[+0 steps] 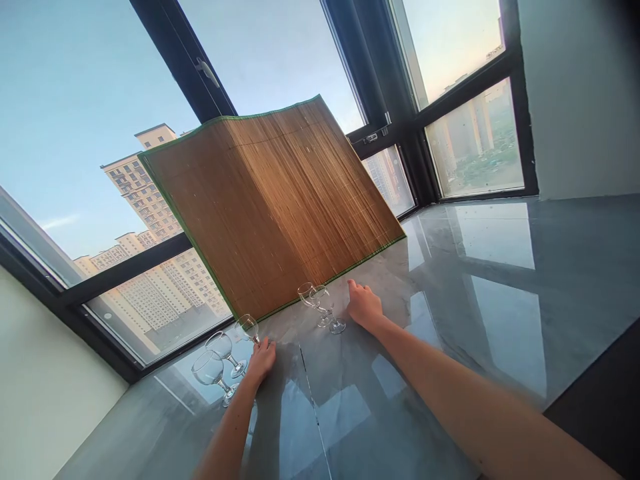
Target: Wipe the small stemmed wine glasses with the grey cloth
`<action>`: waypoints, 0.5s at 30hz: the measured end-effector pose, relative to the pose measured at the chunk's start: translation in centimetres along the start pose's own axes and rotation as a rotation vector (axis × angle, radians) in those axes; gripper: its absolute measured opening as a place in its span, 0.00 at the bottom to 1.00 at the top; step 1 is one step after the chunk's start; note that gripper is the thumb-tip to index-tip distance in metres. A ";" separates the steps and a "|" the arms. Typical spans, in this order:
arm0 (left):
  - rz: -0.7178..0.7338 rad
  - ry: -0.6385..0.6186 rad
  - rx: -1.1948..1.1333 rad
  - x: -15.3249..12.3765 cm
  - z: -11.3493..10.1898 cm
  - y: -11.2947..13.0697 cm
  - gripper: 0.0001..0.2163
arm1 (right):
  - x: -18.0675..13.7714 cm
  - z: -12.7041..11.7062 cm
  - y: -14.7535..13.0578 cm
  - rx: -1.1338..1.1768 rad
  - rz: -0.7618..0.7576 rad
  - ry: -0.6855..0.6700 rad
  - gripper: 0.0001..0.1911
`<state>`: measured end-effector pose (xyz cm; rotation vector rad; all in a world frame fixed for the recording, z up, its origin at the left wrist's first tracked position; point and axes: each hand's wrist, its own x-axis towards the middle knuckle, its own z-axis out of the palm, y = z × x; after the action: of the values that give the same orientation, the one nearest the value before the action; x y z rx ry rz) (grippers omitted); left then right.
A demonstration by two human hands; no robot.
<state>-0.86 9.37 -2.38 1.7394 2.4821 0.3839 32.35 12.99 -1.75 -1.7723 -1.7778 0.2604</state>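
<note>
My left hand [263, 360] is at the left cluster of clear wine glasses, its fingers closed around the lower part of one wine glass [247, 325]; stem and foot are hidden behind them. Beside it stand two more, a middle wine glass [220, 344] and a nearer wine glass [207, 368], both upright. My right hand [364, 304] rests low over the grey counter, index finger stretched out, holding nothing. Just left of it, apart from the fingers, are two upright wine glasses, one in front [321, 300] and one partly behind [305, 293].
Behind the glasses, a brown slatted mat [280, 200] with green edging leans upright against the windows. The glossy grey counter [360, 427] has a dark seam running through it. Dark window frames [420, 153] and a white wall [580, 107] border it.
</note>
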 end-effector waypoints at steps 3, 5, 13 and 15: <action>-0.017 -0.004 0.011 -0.5 0.1 -0.3 0.25 | 0.0 0.0 0.0 -0.001 -0.001 0.000 0.30; -0.027 0.000 0.022 -1.2 0.2 -0.3 0.26 | -0.1 -0.1 -0.1 -0.001 -0.001 0.002 0.29; -0.047 0.119 0.106 -6.1 1.2 2.3 0.27 | -0.1 -0.2 -0.1 0.011 -0.001 0.000 0.30; 0.057 0.188 0.069 -6.8 1.3 4.5 0.21 | -0.1 -0.2 -0.1 0.012 0.000 0.002 0.31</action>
<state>5.87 4.64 -2.98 1.8853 2.6068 0.4940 32.33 12.85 -1.58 -1.7631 -1.7712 0.2682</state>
